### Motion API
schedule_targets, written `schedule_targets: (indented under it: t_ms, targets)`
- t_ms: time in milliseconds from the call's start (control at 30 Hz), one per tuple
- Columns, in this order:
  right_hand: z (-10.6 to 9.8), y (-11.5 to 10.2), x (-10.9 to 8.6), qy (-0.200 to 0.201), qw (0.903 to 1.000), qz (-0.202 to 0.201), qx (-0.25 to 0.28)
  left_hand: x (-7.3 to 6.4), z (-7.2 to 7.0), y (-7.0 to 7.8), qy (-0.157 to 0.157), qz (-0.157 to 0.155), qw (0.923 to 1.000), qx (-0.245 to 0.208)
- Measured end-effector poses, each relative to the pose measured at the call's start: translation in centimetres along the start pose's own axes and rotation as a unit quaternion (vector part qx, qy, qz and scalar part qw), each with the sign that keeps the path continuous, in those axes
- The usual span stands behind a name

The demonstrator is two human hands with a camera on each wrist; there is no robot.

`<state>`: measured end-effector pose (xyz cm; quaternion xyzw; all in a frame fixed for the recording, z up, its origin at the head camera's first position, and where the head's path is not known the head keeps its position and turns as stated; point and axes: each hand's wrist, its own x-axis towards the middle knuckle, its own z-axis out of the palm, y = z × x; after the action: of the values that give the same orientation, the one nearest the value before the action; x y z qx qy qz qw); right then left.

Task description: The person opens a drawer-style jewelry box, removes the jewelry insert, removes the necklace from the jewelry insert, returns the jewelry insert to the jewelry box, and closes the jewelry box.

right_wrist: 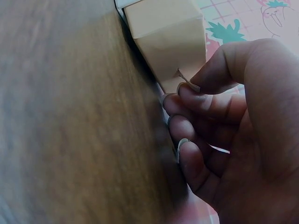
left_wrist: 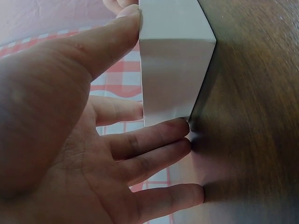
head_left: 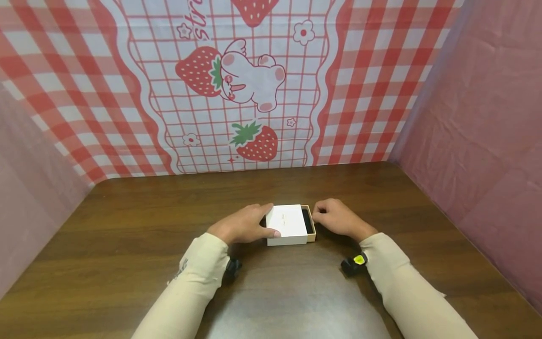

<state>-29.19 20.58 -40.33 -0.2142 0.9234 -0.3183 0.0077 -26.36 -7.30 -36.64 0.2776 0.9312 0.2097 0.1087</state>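
Observation:
A white slide-out box (head_left: 285,222) with small gold print on its lid lies on the table. Its tan inner drawer (head_left: 311,238) sticks out partway on the right, showing a black inside (head_left: 307,220). My left hand (head_left: 245,225) holds the white sleeve from the left, thumb on the near edge and index finger at the far edge. In the left wrist view, the other fingers spread beside the sleeve's end (left_wrist: 175,79), near the tabletop. At the drawer's right end, my right hand (head_left: 338,217) pinches a thin ribbon pull tab (right_wrist: 188,80) between thumb and index finger.
The brown wooden table (head_left: 148,212) reaches back to a red-and-white checked cloth (head_left: 372,94) with strawberry prints. Pink cloth (head_left: 478,141) hangs at the right side. Dark straps with wrist cameras (head_left: 349,266) sit under both wrists.

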Motion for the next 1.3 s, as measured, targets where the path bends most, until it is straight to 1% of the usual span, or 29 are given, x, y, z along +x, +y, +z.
schedule_targets:
  t_ms: [367,733,1100,1300]
  targets:
    - [0.00,0.20,0.08,0.010,0.9998,-0.015,-0.006,0.05,0.05,-0.06,0.000,0.002,1.0000,-0.001]
    - [0.06,0.31,0.11,0.008,1.0000,-0.005,-0.004,0.16,0.12,-0.17,-0.002,0.000,1.0000,-0.003]
    - [0.03,0.36,0.12,0.010,0.9998,-0.013,-0.004,0.06,0.07,-0.16,-0.001,0.003,1.0000,-0.002]
    - [0.02,0.29,0.08,0.012,0.9999,-0.011,-0.004,0.07,0.07,-0.14,0.001,0.006,1.0000,-0.004]
